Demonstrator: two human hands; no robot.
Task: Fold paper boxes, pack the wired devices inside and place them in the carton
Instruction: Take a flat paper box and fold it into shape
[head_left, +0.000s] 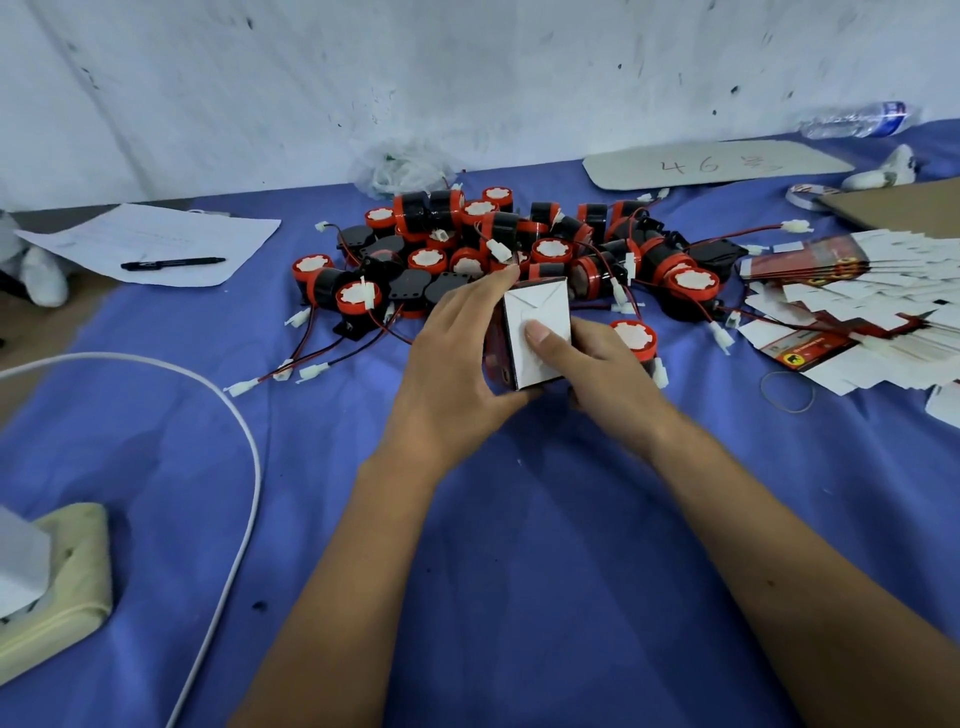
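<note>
A small paper box (540, 312), white on its folded end and red on its side, is held over the blue cloth between both hands. My left hand (457, 358) grips its left side with fingers reaching over the top. My right hand (597, 374) grips the right side, its thumb pressing on the white end flaps. Behind the box lies a pile of black-and-red wired devices (498, 249) with white connectors. One more wired device (636, 340) sits just right of my right hand. A fanned stack of flat unfolded boxes (852, 306) lies at the right.
A paper sheet (156, 241) with a black pen (174, 263) lies at the back left. A white cable (244, 447) loops to a power strip (62, 577) at the front left. A cardboard piece (717, 163), a water bottle (857, 119), a brown carton edge (904, 205) and a rubber band (787, 392) are at the right.
</note>
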